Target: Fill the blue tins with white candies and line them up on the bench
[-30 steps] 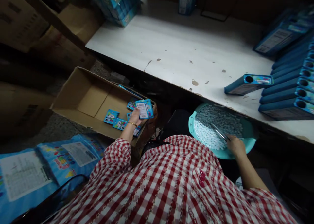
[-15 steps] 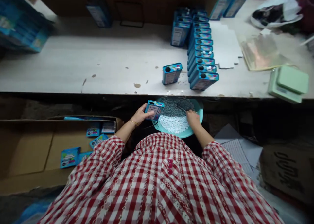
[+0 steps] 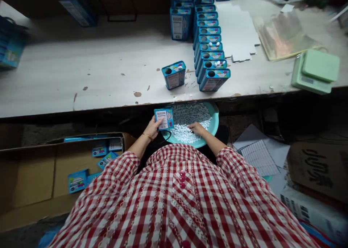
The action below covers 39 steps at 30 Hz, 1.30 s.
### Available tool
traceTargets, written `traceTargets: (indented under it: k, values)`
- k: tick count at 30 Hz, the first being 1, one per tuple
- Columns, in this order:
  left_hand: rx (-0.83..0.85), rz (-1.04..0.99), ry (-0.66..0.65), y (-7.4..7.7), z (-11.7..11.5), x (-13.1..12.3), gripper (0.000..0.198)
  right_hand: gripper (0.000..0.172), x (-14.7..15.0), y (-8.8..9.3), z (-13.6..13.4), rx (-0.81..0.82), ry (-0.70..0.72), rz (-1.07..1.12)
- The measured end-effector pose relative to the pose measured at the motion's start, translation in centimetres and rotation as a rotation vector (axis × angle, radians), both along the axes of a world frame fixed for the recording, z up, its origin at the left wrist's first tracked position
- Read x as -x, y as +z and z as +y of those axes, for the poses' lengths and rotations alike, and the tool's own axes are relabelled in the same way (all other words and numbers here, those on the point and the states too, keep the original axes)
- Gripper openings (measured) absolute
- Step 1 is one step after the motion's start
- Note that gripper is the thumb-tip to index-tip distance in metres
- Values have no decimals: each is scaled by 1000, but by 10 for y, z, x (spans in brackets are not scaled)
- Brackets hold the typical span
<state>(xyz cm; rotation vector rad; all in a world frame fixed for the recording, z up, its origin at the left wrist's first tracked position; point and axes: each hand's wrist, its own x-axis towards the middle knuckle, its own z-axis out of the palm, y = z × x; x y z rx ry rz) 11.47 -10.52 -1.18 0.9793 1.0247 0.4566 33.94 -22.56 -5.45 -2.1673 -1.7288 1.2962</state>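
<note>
My left hand grips a blue candy tin with a white label panel, over the left rim of a turquoise basin. Small white candies fill the basin; the far part lies in shadow. My right hand is down among the candies, its fingers closed. A small dark part shows by the fingertips, but what they hold is mostly buried. On the table edge in front stands a single blue tin with a round hole in its top. To its right runs a row of similar tins, some with white candies on their lids.
A green scale sits at the table's right, near clear plastic bags and white card sheets. At lower left, an open cardboard box holds several blue tins. Papers and a brown carton lie at right.
My right hand has moved left and nearer to me through the candies; the thin dark tool seen at it earlier is now mostly hidden. The tin in my left hand has tilted, showing its label. The view has shifted.
</note>
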Motion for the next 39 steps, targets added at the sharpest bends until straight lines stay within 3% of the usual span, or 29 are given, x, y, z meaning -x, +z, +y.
traceTargets:
  k: [3,5,9,11,16,23,33,37,39]
  values:
    - [-105,24,-13,2,3,6,61,34,-9,1,-6,7,-72,46]
    - [-204,56,-61,4,4,10,59,35,-19,11,-13,-9,-144,99]
    - [-478,201,-220,8,4,8,52,34,-42,50,-24,-96,-296,245]
    - [-580,254,-287,10,2,1,47,33,-50,72,-24,-151,-301,243]
    - [-759,316,-413,6,-3,-27,42,33,-46,123,-12,-236,-119,-7]
    - [-909,403,-540,-1,-14,-52,39,34,-10,178,13,-42,165,-518]
    - [-876,394,-525,-18,-19,-58,41,36,21,189,24,-120,278,-561]
    - [-824,371,-495,-21,-17,-56,40,35,2,194,9,-76,229,-576]
    - [-822,355,-446,-19,-15,-49,39,36,-16,185,-3,-48,160,-576]
